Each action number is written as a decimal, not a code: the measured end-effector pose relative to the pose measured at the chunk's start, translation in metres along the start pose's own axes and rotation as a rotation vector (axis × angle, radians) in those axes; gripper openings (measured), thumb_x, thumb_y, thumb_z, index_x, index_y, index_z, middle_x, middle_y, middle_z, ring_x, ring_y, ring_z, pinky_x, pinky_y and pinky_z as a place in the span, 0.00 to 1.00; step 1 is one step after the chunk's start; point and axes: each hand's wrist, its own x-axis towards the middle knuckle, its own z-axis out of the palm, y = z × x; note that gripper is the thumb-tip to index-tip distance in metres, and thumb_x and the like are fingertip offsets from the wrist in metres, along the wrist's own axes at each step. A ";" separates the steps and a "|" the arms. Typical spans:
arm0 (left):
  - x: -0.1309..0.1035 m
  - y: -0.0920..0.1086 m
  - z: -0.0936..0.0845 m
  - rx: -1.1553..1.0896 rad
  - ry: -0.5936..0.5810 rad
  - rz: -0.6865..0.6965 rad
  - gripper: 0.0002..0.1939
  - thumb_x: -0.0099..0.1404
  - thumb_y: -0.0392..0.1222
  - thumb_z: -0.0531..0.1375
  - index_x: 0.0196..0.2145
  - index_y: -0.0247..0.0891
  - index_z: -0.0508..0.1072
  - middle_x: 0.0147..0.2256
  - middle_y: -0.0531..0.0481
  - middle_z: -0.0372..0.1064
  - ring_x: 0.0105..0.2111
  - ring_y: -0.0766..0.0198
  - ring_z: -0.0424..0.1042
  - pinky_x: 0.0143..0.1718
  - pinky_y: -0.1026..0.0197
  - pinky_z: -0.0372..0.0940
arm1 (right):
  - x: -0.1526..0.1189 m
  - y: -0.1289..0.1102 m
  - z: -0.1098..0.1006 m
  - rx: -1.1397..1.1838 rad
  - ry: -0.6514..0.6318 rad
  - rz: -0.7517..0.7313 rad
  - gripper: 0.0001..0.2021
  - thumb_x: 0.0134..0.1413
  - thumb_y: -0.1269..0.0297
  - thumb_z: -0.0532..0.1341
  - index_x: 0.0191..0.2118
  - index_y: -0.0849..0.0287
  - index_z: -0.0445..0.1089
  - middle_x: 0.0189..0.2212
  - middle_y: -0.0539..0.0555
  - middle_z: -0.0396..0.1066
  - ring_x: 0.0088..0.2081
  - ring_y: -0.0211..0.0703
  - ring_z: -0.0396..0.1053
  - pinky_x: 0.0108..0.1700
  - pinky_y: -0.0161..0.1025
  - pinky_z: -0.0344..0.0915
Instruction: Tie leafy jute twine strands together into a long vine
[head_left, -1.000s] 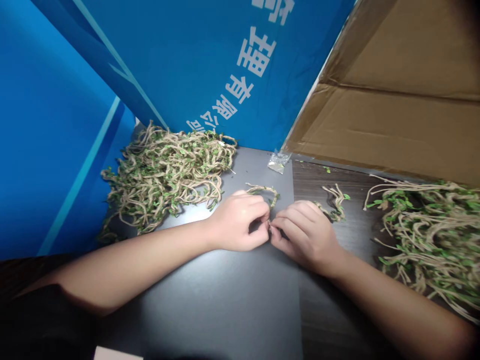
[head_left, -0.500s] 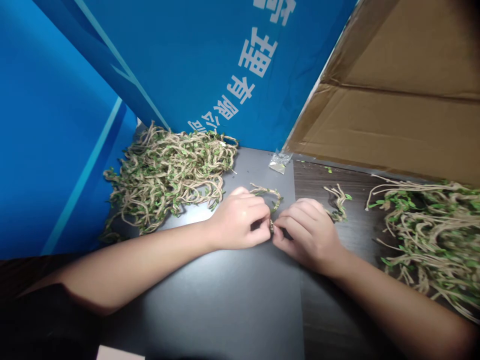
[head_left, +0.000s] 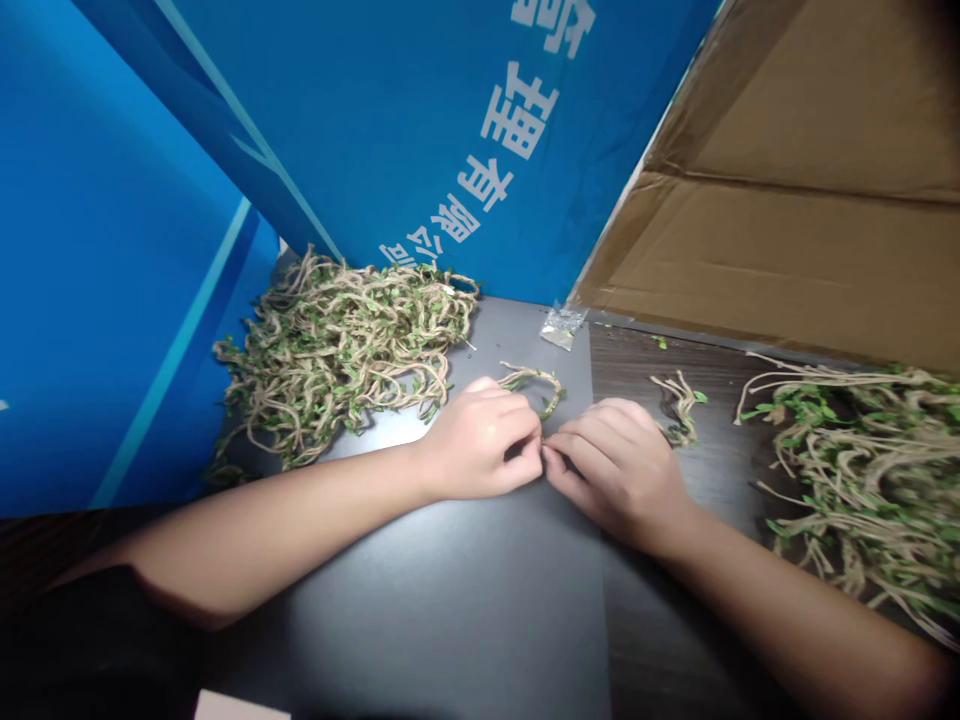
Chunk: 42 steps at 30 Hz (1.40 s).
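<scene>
My left hand (head_left: 491,440) and my right hand (head_left: 619,465) meet fingertip to fingertip above the grey mat (head_left: 450,590). Both are closed in a pinch. A strand of tan twine with green leaves (head_left: 551,380) curves out beyond my fingers, and its lower end runs in between the hands. What exactly the fingertips grip is hidden. Just past my right hand lies a short knotted piece of leafy twine (head_left: 682,405) on the dark wooden table (head_left: 660,620).
A big heap of leafy twine (head_left: 352,340) sits at the left, another pile (head_left: 870,460) at the right. A small clear packet (head_left: 561,326) lies near the blue panel (head_left: 420,120). A cardboard sheet (head_left: 795,230) stands behind the table.
The view has shifted very slightly. Both hands stay together in nearly the same place, and the bit of twine that showed between the fingertips is now mostly covered.
</scene>
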 end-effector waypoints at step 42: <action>0.002 0.002 -0.004 -0.107 0.014 -0.108 0.08 0.69 0.35 0.57 0.30 0.36 0.72 0.26 0.54 0.68 0.28 0.67 0.66 0.38 0.59 0.59 | -0.002 0.003 0.003 0.068 0.043 0.069 0.12 0.61 0.73 0.67 0.49 0.59 0.71 0.42 0.55 0.79 0.41 0.45 0.74 0.45 0.46 0.67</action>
